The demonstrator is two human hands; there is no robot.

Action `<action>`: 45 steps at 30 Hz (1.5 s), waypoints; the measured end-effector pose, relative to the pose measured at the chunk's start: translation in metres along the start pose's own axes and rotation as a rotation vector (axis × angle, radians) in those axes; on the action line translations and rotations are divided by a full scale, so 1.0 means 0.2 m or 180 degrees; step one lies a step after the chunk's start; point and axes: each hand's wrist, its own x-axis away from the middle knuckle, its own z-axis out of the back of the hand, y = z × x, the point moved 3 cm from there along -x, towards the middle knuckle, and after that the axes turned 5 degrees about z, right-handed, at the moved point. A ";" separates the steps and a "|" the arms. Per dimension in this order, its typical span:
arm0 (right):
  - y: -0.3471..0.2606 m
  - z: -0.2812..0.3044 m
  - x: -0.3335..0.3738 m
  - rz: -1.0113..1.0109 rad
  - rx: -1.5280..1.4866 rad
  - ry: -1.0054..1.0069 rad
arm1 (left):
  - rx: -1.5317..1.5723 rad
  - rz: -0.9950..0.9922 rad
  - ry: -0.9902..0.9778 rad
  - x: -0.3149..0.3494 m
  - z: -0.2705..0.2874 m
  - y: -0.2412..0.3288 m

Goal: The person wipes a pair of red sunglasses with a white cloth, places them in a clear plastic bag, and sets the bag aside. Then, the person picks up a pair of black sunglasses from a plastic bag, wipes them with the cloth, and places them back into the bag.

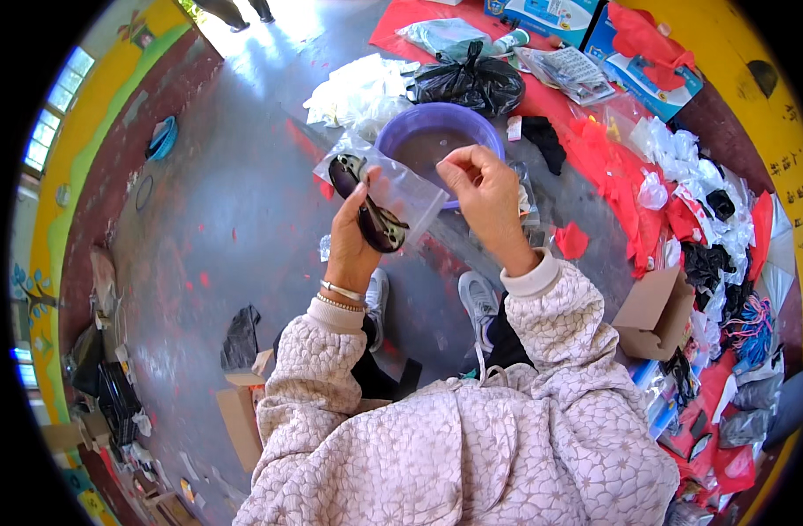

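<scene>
My left hand is closed around a clear plastic bag and what looks like a pair of dark sunglasses. Two dark oval ends show, and I cannot tell whether they lie inside the bag or against it. To the right, my right hand is raised with thumb and fingertips pinched together, apart from the bag. Anything between those fingertips is too small to make out. Beyond both hands a purple basin stands on the floor, its front partly hidden by the bag and right hand.
A black plastic bag and white plastic bags lie behind the basin. Red sheeting with heaped plastic runs along the right, near an opened cardboard box. Another cardboard box sits at lower left. My shoes are below my hands.
</scene>
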 end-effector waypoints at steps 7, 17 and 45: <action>-0.15 -0.22 0.19 0.1454 0.0959 -0.1161 | 0.0129 -0.0074 0.0225 -0.02 0.03 -0.02; -0.14 -0.26 0.21 0.2124 0.1184 -0.1438 | 0.0457 0.0071 -0.0329 0.04 0.00 -0.01; 0.09 0.12 0.12 -0.1892 -0.3726 0.0233 | -0.0249 -0.1219 0.0993 0.03 0.13 0.25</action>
